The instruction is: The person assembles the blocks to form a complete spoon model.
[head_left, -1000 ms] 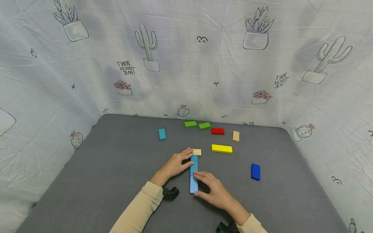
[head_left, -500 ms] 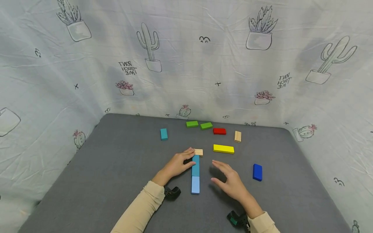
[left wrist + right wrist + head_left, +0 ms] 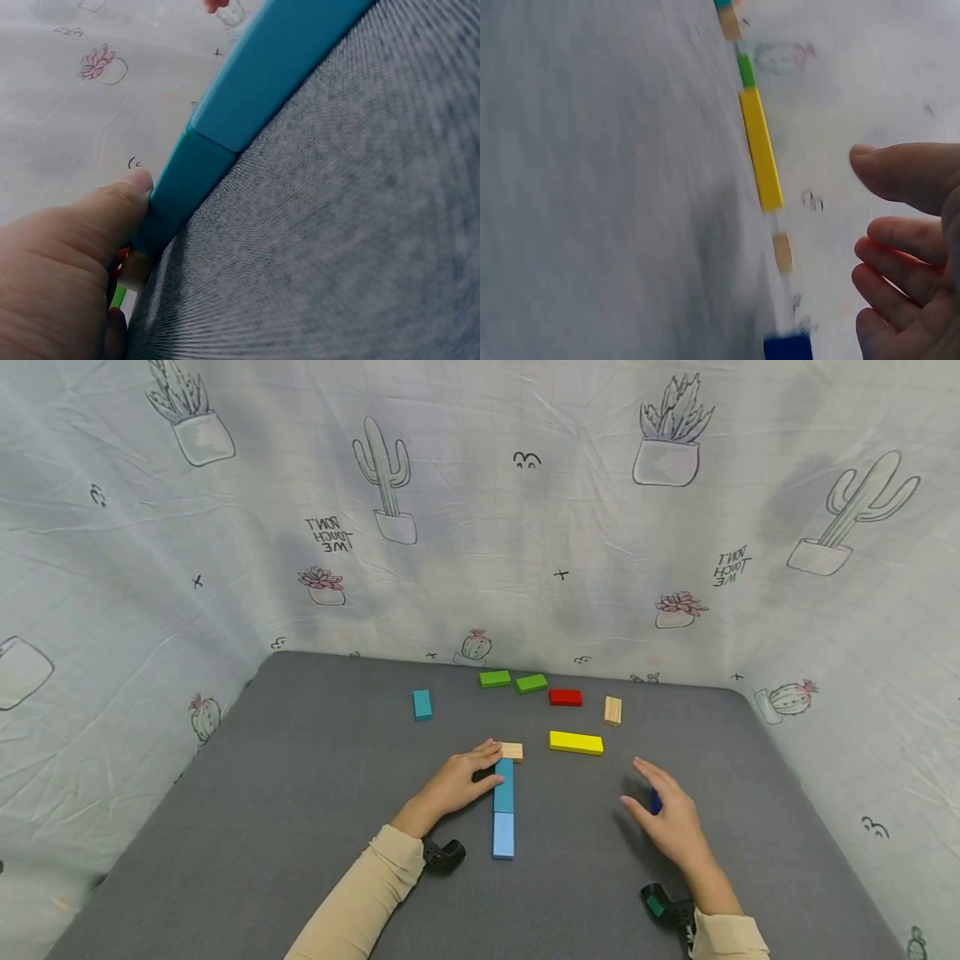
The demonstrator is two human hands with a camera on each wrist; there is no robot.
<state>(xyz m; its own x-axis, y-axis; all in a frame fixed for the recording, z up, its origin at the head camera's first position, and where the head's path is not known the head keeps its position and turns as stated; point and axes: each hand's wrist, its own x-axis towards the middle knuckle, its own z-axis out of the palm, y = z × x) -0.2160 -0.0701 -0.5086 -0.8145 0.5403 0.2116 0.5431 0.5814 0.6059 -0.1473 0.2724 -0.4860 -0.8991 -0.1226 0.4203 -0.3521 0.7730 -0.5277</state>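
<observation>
A teal block and a light blue block lie end to end in a line, with a wooden block across the far end. My left hand rests at the far end of the line, thumb against the teal block and fingertips on the wooden one. Over the dark blue block my right hand hovers, fingers spread and holding nothing; it hides most of that block. In the right wrist view the dark blue block shows at the bottom edge, apart from the fingers.
Beyond the hands lie a yellow block, a red block, two green blocks, a second wooden block and a small teal block. A patterned cloth hangs behind the grey table.
My right hand has let go of the light blue block and moved right, to the dark blue block. The left hand has stayed at the far end of the line.
</observation>
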